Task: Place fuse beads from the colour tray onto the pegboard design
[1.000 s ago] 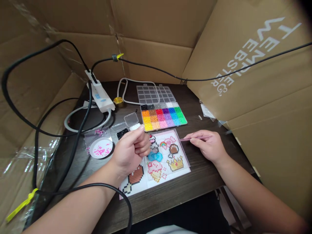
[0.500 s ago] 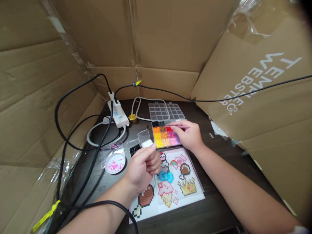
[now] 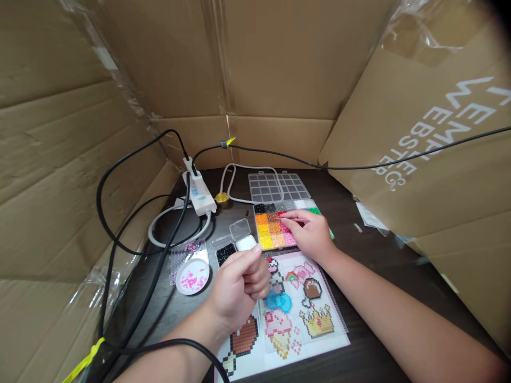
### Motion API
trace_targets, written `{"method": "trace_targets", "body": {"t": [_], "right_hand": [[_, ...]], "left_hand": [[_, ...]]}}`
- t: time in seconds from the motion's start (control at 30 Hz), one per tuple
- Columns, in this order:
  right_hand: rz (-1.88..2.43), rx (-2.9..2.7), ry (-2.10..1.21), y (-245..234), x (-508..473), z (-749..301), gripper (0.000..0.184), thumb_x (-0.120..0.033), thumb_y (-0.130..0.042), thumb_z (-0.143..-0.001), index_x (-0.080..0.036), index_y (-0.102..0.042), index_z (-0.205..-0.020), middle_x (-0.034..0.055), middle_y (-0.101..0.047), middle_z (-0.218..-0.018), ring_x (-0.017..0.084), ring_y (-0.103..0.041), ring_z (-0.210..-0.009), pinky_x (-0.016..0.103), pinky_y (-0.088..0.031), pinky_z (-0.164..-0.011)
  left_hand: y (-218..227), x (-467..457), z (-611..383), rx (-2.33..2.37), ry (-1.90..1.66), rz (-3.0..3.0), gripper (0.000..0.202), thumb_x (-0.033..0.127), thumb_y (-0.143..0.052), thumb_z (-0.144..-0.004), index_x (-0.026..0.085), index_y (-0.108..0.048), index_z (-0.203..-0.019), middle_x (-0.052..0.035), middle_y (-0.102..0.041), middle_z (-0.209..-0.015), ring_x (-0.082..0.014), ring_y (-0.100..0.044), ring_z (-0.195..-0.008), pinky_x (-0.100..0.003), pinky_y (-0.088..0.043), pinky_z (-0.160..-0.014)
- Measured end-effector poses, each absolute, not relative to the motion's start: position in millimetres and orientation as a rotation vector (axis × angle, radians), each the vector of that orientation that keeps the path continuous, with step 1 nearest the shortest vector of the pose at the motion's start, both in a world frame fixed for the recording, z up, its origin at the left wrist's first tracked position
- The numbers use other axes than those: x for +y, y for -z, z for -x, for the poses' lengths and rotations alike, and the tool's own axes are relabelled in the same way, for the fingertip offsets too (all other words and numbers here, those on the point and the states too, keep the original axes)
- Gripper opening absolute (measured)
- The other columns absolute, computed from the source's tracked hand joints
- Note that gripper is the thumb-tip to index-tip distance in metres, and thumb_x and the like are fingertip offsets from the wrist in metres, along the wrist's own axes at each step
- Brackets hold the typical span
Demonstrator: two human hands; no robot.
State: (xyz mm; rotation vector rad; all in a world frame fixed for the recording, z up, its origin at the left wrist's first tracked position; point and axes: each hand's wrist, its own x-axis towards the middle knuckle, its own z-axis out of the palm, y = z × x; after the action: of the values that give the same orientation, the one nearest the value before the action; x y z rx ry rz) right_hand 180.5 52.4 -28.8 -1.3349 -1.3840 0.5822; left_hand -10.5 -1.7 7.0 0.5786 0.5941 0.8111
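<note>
Multicol. bead box [image 3: 266,230], open, flat, slim pink tool [image 3: 296,219] abv

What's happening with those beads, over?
Right hand: pinching pink tool over bead box. Left hand: curled shut, inside hidden. Bead box: open, colors sorted. Black cable: crosses in front of left forearm.

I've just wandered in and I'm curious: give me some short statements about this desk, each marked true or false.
1. The right grip holds a slim pink tool over the bead box. True.
2. The bead box shows only one colour. False: it shows many colours.
3. The white dish holds pink beads. True.
4. The white dish is right of the bead box. False: it is to the left.
5. The left grip is curled. True.
</note>
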Motion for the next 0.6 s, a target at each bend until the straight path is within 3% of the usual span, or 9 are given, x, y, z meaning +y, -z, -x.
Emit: {"method": "trace_targets", "body": {"t": [0.6], "right_hand": [[1.431,-1.354,-0.626,27.7,52.6,-178.3,0.015,-0.032,-0.068,-0.079,-0.02,-0.076,-0.08,0.0075,-0.079,-0.086,0.024,-0.075,-0.082,0.036,-0.058,-0.075]], "left_hand": [[-6.5,-6.0,11.1,0.59,-0.804,-0.593,0.052,0.037,-0.057,-0.089,0.02,-0.023,-0.053,0.0078,-0.016,-0.049,-0.0058,-0.013,-0.043,-0.023,-0.012,-0.044]]}}
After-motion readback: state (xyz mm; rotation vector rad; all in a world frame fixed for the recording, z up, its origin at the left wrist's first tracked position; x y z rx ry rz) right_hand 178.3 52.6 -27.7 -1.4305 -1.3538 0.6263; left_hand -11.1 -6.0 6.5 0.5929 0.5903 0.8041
